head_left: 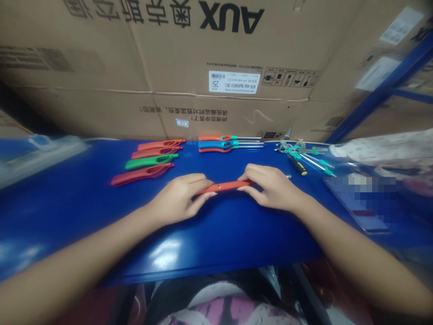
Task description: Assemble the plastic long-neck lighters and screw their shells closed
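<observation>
Orange handle (228, 185) pinched at both ends by two hands

With the orange handle as the centre of the clock, it lies lengthwise between the hands, over the middle of the table (216, 243); whether it touches the surface beneath, I cannot tell. The left hand (192, 196), at 9 o'clock, grasps one end between thumb and fingers. The right hand (262, 185), at 3 o'clock, grasps the other end in the same way, and the stretch between them shows bare.

At 10 o'clock, four more handles lie in a slanting row: an orange-red one (157, 145) farthest off, then a red one (150, 154), a green one (145, 162), and a dark red one (144, 174) nearest the left hand. Straight up at 12 o'clock, three lighters (214, 144) with silver tubes lie side by side, the middle one blue. Behind them stands a large cardboard box (169, 58), its print upside down.

At 2 o'clock is a loose heap of metal tubes (313, 161) with teal ends, and a yellow-and-black screwdriver (298, 166) lies just beside it. Past that, also toward 2 o'clock, is a pale cloth (382, 146). A phone (365, 216) lies between 3 and 4 o'clock, well apart from the orange handle.
</observation>
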`<state>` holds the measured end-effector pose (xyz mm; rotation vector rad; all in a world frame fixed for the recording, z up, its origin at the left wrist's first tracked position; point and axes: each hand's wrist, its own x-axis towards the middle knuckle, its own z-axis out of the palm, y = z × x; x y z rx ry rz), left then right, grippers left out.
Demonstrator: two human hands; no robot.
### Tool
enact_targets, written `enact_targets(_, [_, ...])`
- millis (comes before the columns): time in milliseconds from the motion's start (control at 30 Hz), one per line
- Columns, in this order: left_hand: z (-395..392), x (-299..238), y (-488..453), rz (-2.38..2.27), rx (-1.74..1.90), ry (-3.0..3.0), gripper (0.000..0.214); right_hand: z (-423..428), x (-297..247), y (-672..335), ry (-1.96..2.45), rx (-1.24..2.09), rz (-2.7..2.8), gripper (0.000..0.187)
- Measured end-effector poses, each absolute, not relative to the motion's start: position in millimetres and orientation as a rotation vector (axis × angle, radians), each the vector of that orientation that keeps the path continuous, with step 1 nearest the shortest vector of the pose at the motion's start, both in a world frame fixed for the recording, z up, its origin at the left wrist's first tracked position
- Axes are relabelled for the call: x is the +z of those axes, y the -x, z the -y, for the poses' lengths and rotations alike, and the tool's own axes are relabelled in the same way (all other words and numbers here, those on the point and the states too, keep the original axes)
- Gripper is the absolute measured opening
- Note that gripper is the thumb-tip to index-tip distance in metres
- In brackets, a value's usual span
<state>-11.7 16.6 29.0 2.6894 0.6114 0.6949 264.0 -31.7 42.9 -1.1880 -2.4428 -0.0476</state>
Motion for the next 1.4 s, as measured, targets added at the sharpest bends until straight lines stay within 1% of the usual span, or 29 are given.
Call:
enact_targets(100, [-16.3, 30.2, 7.4, -0.771, 0.676, -2.341, 0.034, 31.1, 43.5, -262.2, 1.208, -0.055, 2.429, 0.021])
enact_targets(167, [-17.3, 29.4, 3.3, -0.856, 0.557, -1.915, 0.042, 31.0, 43.3, -260.5, 1.198, -0.091, 2.456, 0.031])
enact_targets(233, [-18.0, 27.7, -0.6, -0.871, 0.44, -1.553, 0.044, 31.0, 42.3, -259.0, 1.169, -0.143, 2.503, 0.038])
enact_targets(300, [-17.1, 26.4, -2.8, -0.862, 0.41, -1.427, 0.043, 31.0, 40.5, -258.0, 1.151, -0.173, 2.529, 0.037])
enact_targets(367, [-14.6, 26.5, -2.6, -0.878, 0.472, -1.54, 0.042, 31.1, 38.7, -257.9, 1.144, -0.171, 2.517, 0.034])
enact_targets(500, [-9.4, 28.1, 3.5, -0.853, 0.68, -2.163, 0.038, 31.3, 38.5, -259.6, 1.102, -0.151, 2.464, 0.03])
enact_targets(567, [-9.1, 26.9, 7.4, -0.75, 0.707, -2.419, 0.035, 31.8, 39.9, -259.6, 1.044, -0.133, 2.464, 0.028])
enact_targets(667, [-10.8, 22.4, 11.5, -0.655, 0.711, -2.605, 0.036, 33.7, 41.4, -256.4, 0.947, -0.062, 2.423, 0.024])
enact_targets(833, [-11.5, 18.2, 12.9, -0.602, 0.691, -2.705, 0.038, 38.3, 39.0, -247.5, 0.879, 0.016, 2.367, 0.015])
enact_targets(1100, [-12.9, 19.9, 11.8, -0.673, 0.682, -2.694, 0.037, 35.7, 37.1, -245.6, 0.93, 0.099, 2.328, 0.012])
enact_targets(1267, [-12.2, 17.3, 10.5, -0.647, 0.619, -2.638, 0.035, 33.5, 32.4, -244.5, 0.944, 0.142, 2.394, 0.014])
enact_targets(1400, [-12.0, 14.1, 8.8, -0.654, 0.549, -2.601, 0.035, 33.6, 29.6, -243.3, 1.023, 0.111, 2.44, 0.018])
